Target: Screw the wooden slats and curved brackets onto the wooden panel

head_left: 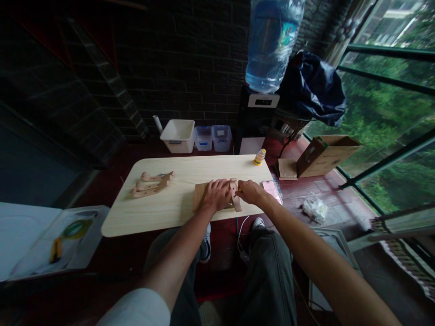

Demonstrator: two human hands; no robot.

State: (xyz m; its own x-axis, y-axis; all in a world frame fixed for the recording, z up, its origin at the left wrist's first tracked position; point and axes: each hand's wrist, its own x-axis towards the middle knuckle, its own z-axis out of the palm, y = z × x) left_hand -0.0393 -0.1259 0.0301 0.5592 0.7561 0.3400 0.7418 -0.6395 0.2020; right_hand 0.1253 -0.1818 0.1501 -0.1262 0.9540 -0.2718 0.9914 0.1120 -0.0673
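My left hand (216, 194) presses on a flat wooden board (199, 195), its fingers bent over the far edge. A narrow wooden crosspiece (235, 201) with small dark holes lies across the board's right end. Closed in a fist, my right hand (250, 192) grips a small yellow-handled screwdriver (239, 189) against this crosspiece; most of the tool is hidden by the fingers. Something metallic shows under the crosspiece, too small to make out. Several curved wooden pieces (152, 184) rest at the left of the pale table (176, 213).
A yellow-based clear bottle (259, 156) stands at the table's back right, and a phone (271, 191) lies at its right edge. Behind are a white bin (178, 136), two clear bins (221, 138) and a water dispenser (260, 113). A cardboard box (326, 156) sits by the window.
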